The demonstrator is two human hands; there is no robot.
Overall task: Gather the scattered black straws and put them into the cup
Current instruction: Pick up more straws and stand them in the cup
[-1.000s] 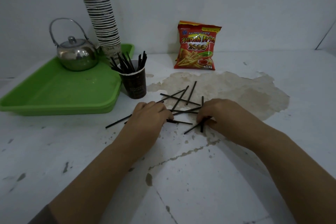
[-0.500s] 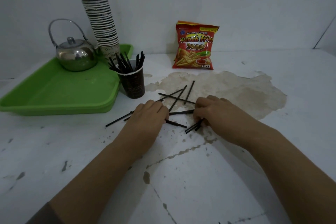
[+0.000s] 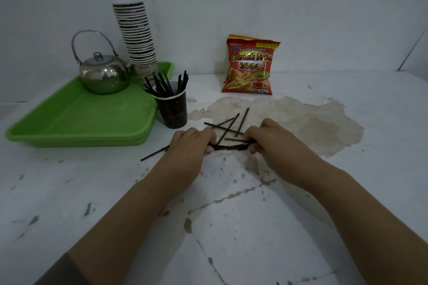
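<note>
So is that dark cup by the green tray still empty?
No, the dark cup already holds a bunch of black straws that stick up above its rim beside the green tray.

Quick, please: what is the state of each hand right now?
Left hand: fingers curled, gripping one end of the bundle of black straws.
Right hand: fingers curled, gripping its other end.
</note>
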